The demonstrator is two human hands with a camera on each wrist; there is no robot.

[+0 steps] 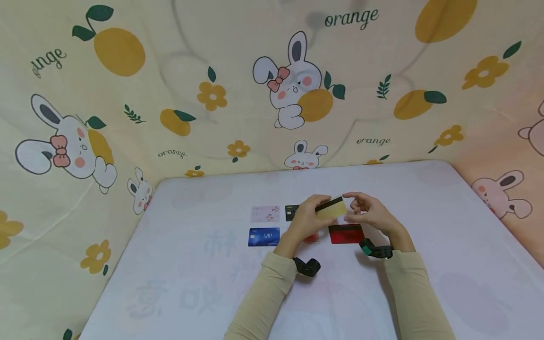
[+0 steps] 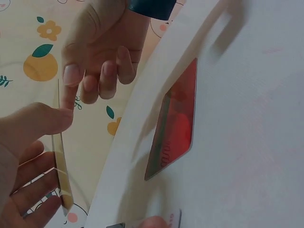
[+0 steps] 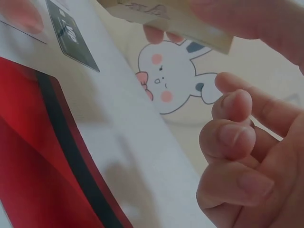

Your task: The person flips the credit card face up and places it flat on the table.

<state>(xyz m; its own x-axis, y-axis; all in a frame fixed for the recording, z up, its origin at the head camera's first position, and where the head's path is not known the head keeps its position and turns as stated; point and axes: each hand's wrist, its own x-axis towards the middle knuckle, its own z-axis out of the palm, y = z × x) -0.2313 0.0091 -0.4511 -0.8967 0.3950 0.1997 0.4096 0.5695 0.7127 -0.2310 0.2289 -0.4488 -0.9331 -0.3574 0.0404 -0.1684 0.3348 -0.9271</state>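
Above the table, my left hand (image 1: 302, 220) grips a gold card (image 1: 334, 209) with a dark stripe along its top. In the left wrist view the thumb presses one face of the card (image 2: 65, 192), with the fingers behind it. My right hand (image 1: 374, 215) is at the card's right end, index finger at its upper corner and thumb near the lower one. The right wrist view shows its other fingers bent and holding nothing. Below the hands lies a red card (image 1: 346, 234) with a dark stripe. Another red card (image 1: 312, 238) is partly hidden by the left hand.
Left of the hands lie a pale pink card (image 1: 265, 214) and a blue VIP card (image 1: 264, 237). A black card (image 1: 291, 213) is partly behind the left hand. The white table (image 1: 182, 264) meets a patterned cloth wall (image 1: 238, 56) at the back.
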